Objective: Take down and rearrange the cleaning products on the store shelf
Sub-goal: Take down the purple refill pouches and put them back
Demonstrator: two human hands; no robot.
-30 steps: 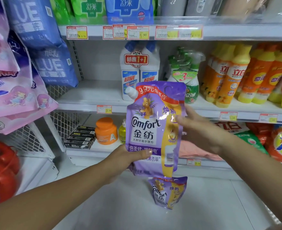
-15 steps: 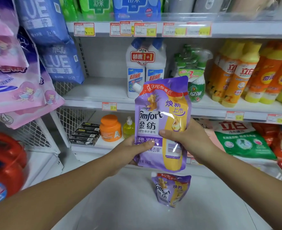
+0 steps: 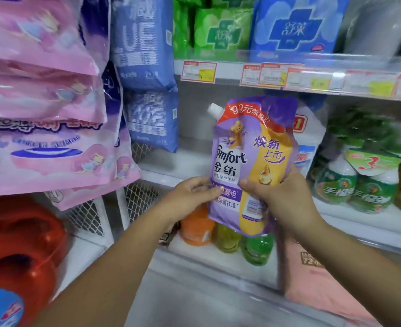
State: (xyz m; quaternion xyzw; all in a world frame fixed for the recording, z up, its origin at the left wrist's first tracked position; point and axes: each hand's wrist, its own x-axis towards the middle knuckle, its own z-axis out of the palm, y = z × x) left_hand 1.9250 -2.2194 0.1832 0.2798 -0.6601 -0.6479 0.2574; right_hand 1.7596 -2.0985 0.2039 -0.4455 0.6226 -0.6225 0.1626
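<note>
A purple and yellow Comfort softener pouch (image 3: 253,161) with a white spout at its top left is held upright in front of the middle shelf (image 3: 171,166). My left hand (image 3: 187,197) grips its lower left edge, thumb on the front. My right hand (image 3: 282,201) grips its lower right side, thumb across the label. The pouch hides most of the white bottles (image 3: 309,142) standing behind it.
Green bottles with a "3" tag (image 3: 355,182) stand right of the pouch. On the lower shelf sit an orange tub (image 3: 196,228), yellow-green bottles (image 3: 242,244) and a pink pack (image 3: 317,279). Pink bags (image 3: 41,114) and blue bags (image 3: 147,67) hang at left, above red jugs (image 3: 17,251).
Both hands have lifted the pouch up toward the middle shelf. The view has moved closer and left, and the second pouch on the floor is out of sight.
</note>
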